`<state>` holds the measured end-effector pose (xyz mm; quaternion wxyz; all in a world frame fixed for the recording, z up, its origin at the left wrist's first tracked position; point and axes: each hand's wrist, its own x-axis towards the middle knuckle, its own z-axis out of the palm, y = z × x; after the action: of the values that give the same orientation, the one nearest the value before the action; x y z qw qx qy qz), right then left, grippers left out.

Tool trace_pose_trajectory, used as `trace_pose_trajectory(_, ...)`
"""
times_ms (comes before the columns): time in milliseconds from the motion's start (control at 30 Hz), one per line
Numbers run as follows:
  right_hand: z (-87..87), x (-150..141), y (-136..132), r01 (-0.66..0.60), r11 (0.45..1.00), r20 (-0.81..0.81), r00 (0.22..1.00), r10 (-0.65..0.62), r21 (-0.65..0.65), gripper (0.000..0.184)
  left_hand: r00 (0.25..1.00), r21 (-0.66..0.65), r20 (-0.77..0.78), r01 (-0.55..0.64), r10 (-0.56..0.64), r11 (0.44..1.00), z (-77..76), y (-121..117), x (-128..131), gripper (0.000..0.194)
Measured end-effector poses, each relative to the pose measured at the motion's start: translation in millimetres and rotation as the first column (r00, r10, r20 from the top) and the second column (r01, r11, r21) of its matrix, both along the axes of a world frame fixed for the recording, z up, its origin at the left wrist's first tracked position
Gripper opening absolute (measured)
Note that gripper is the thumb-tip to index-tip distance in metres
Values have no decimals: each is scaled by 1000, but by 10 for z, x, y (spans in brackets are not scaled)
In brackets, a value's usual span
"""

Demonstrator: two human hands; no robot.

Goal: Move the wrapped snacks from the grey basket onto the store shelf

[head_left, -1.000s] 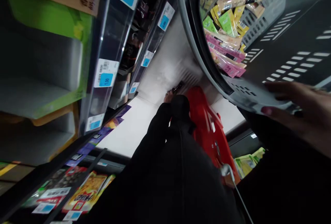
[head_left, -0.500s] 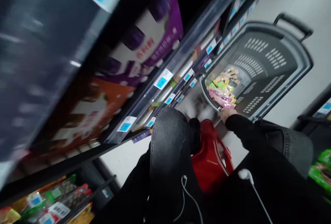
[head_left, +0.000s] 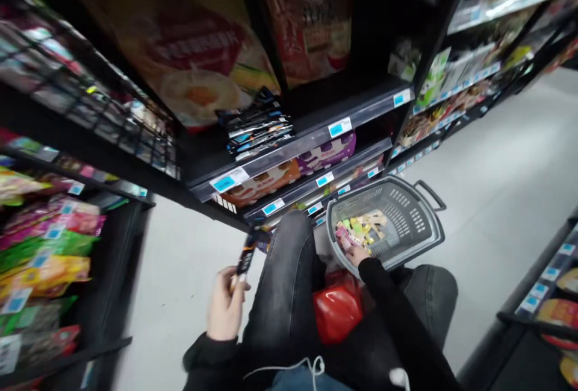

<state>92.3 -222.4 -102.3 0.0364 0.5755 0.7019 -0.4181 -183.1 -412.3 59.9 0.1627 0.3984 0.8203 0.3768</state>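
My left hand (head_left: 228, 300) is closed around one end of a slim black packet (head_left: 247, 253) with orange and white print, held up over the floor left of my knee. My right hand (head_left: 356, 254) reaches over the near rim of a grey plastic shopping basket (head_left: 429, 246). Its fingers are at a pink packet (head_left: 345, 237) inside and look closed on it; fine detail is blurred. Several small yellow and beige snack packets (head_left: 372, 222) lie beside it in the basket. On the shelf ahead is a stack of similar dark packets (head_left: 259, 129).
Dark shelving (head_left: 311, 138) with price tags stands in front, holding large bags and purple and orange multipacks. Another snack rack (head_left: 49, 246) is at the left, and a shelf edge (head_left: 537, 288) at the right. A red bag (head_left: 338, 312) lies between my legs.
The view has swung left and levelled, and the basket appears smaller and lower. My left hand has come into view with the black packet. My right hand now reaches inside the basket.
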Motion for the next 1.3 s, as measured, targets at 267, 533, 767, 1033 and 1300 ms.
trace_pose_trajectory(267,548,416,-67,231,844,-746,395,-536,-484,47,717,12,-166,688,-677,726,-71,944,852,20)
trace_pose_trajectory(533,967,825,-216,432,811,-826,221,-519,-394,52,425,73,-96,905,-900,420,-485,1634,1229,20)
trace_pose_trajectory(767,728,1013,-220,532,765,-800,244,-549,-363,42,371,331,260,833,-892,443,-856,1802,1323,36)
trace_pose_trajectory(1033,644,793,-22,534,802,-819,313,-481,-268,36,598,267,235,718,-766,642,-1007,1844,1259,28)
trace_pose_trajectory(1300,578,860,-21,587,800,-824,388,-414,-126,31,613,292,-31,761,-789,579,-972,1838,1293,22)
